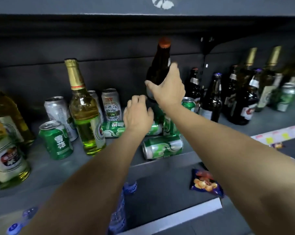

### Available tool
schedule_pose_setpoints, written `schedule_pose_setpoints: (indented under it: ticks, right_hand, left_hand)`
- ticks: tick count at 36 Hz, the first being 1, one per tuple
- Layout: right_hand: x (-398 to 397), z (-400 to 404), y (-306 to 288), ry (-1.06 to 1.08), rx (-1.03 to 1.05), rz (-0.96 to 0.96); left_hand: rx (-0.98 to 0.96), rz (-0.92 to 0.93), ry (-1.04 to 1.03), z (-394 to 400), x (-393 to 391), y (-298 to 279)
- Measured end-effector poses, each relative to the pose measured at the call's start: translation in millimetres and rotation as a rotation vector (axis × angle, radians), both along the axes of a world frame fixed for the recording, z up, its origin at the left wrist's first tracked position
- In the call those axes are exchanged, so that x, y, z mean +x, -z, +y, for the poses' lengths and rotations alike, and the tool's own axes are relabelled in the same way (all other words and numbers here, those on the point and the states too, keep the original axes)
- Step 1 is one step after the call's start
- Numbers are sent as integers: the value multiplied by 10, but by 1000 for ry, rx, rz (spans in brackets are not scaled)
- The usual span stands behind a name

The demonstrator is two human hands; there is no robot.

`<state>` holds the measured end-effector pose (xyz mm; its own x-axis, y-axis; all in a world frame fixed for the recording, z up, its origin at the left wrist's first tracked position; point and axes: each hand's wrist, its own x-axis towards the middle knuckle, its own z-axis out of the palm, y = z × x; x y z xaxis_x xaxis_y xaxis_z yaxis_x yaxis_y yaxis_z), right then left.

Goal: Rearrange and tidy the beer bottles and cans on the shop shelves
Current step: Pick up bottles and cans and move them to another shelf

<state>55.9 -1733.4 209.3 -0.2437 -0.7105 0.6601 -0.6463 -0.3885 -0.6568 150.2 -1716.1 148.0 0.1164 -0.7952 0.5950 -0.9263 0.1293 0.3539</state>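
On the left of the shelf [47,168] a pale bottle [83,107] stands upright among upright cans. The left hand [137,114] hovers over a toppled green can [113,129], fingers loosely curled, holding nothing, probably about to right it. The right hand [167,89] wraps a brown bottle [159,65], lifted above 2 fallen cans, likely bound for the dark bottles [211,102] at right.

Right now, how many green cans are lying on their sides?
2 for sure: one at the shelf's front edge, below the right hand; one behind it, under the left hand. The arms may hide more.
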Motion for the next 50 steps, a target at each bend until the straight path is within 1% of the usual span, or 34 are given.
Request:
schedule_pose_setpoints:
  ticks: [4, 7, 10, 14, 16, 22, 26, 31, 34, 37, 42, 50]
  right_hand:
    - [-282, 337, 34, 27, -146, -45]
    - [-522, 574, -7, 96, -241, -41]
    - [-796, 772, -35, 162, -329, -43]
    - [-1275, 971, 25, 253, -342, -44]
    - [-1584, 1057, 104, 310, -295, -34]
    - [-2719, 1410, 501, 545, -12, -23]
    - [-3498, 1734, 806, 684, 170, -85]
    - [-4369, 2203, 1150, 804, 374, -135]
    - [-4818, 2475, 1339, 860, 443, -165]
    - [-5202, 2703, 1476, 917, 500, -176]
    - [-5756, 3007, 1671, 1015, 563, -210]
    - [-6631, 3159, 1892, 1119, 617, -275]
  left_hand:
    - [-135, 12, 79, 137, -177, -19]
    - [-196, 53, 133, 226, -427, -53]
    - [-210, 74, 197, 304, -742, -68]
    - [-177, 57, 299, 437, -1249, -17]
    - [-137, 34, 346, 512, -1538, 27]
    - [0, -143, 507, 734, -2483, 287]
    - [146, -211, 606, 931, -3185, 548]
    - [249, -358, 729, 1208, -4080, 893]
    - [272, -404, 782, 1368, -4615, 1066]
    - [311, -412, 852, 1572, -5091, 1197]
    - [377, -455, 975, 1865, -5770, 1406]
    - [374, -506, 1108, 1894, -6850, 1527]
